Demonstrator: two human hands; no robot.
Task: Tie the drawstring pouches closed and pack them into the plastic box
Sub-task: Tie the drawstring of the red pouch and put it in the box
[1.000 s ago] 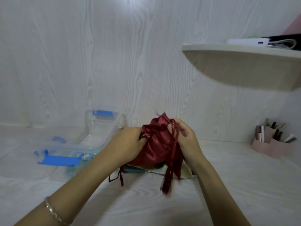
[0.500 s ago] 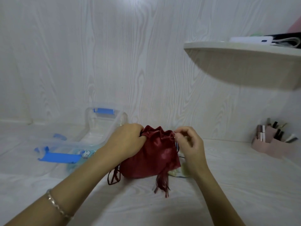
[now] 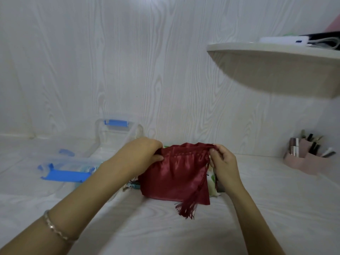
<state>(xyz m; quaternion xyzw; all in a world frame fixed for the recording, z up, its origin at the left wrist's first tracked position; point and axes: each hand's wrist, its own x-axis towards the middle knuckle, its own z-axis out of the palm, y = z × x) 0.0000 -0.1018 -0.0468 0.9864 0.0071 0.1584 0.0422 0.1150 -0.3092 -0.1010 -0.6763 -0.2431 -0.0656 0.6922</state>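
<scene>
A dark red satin drawstring pouch (image 3: pixel 176 177) stands on the white surface in the middle of the head view, its mouth stretched wide. My left hand (image 3: pixel 141 153) grips the left end of the mouth and my right hand (image 3: pixel 221 159) pinches the right end. A red tassel (image 3: pixel 185 208) hangs from its cord down the pouch's front right. Behind the pouch lie other pouches, a pale green patterned one (image 3: pixel 213 188) at the right and a teal bit (image 3: pixel 133 185) at the left, mostly hidden. The clear plastic box (image 3: pixel 117 133) with blue clips stands open at the back left.
The box's clear lid with a blue clip (image 3: pixel 64 174) lies flat at the left. A pink organiser (image 3: pixel 309 159) holding cosmetics stands at the right against the wall. A white shelf (image 3: pixel 276 52) juts out above it, carrying several items.
The pouch went from bunched and lifted to resting on the surface, and its gathered mouth has been pulled wide as my hands moved apart. The tassel now hangs lower at the front.
</scene>
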